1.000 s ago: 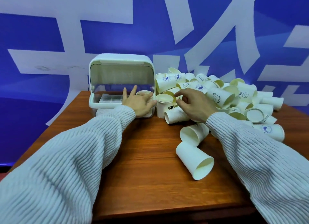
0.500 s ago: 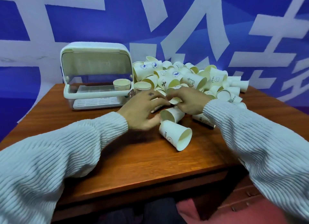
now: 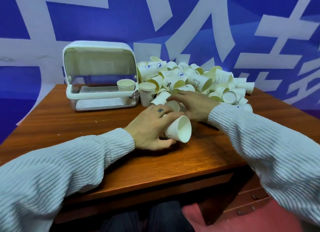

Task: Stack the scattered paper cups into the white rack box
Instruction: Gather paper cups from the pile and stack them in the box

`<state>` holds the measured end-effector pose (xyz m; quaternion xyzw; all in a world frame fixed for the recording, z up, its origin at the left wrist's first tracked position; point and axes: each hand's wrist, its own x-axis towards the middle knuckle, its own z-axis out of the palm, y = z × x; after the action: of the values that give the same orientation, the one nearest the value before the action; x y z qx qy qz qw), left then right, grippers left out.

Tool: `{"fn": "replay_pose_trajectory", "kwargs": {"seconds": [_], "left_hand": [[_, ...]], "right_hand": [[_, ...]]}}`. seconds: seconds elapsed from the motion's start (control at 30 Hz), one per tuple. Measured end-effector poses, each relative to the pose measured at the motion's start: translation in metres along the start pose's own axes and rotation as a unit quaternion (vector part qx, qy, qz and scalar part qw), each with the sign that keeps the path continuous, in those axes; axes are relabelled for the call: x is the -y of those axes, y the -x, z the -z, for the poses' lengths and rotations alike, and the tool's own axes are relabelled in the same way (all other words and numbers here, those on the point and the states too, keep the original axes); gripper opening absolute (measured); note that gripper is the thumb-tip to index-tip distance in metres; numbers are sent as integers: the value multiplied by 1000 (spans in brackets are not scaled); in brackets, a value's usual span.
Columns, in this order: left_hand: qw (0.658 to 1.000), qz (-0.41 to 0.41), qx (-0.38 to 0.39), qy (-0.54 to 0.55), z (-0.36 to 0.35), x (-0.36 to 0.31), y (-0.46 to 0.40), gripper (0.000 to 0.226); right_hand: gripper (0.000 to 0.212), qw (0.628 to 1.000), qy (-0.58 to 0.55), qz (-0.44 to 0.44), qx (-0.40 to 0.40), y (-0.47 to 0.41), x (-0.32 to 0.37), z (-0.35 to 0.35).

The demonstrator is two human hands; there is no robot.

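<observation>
The white rack box (image 3: 102,93) stands open at the back left of the wooden table, with one paper cup (image 3: 126,85) upright inside at its right end. A big pile of paper cups (image 3: 194,79) lies to the box's right. My left hand (image 3: 152,126) grips a cup lying on its side (image 3: 179,128), mouth turned toward me. My right hand (image 3: 192,104) curls round another cup (image 3: 173,105) just behind it, at the pile's front edge. One more cup (image 3: 147,94) stands upright beside the box.
The wooden table (image 3: 103,152) has bare surface in front of the box and near its front edge. A blue and white banner (image 3: 173,23) covers the wall behind. Below the table edge I see dark trousers (image 3: 147,218) and a red floor (image 3: 242,219).
My left hand left the rack box, where a cup now stands, came right and took hold of the lying cup. My right hand stayed at the pile's front. The camera shifted back.
</observation>
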<state>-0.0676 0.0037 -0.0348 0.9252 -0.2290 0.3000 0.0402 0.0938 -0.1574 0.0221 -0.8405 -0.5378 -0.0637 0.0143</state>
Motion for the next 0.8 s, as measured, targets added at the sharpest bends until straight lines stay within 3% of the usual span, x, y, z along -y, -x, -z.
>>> {"fn": "replay_pose_trajectory", "kwargs": {"seconds": [0.1, 0.2, 0.4, 0.57, 0.8], "left_hand": [[983, 111, -125, 75, 19, 20, 6, 76], [930, 242, -239, 139, 37, 51, 8, 75], [818, 421, -343, 188, 62, 114, 16, 66], [762, 460, -387, 240, 63, 148, 17, 62], [720, 477, -429, 265, 45, 166, 20, 62]], "right_hand": [[81, 985, -143, -34, -87, -13, 5, 13], [85, 950, -251, -53, -179, -40, 24, 19], [73, 921, -293, -101, -237, -111, 61, 29], [75, 919, -300, -128, -222, -163, 74, 20], [68, 976, -176, -101, -78, -197, 85, -3]]}}
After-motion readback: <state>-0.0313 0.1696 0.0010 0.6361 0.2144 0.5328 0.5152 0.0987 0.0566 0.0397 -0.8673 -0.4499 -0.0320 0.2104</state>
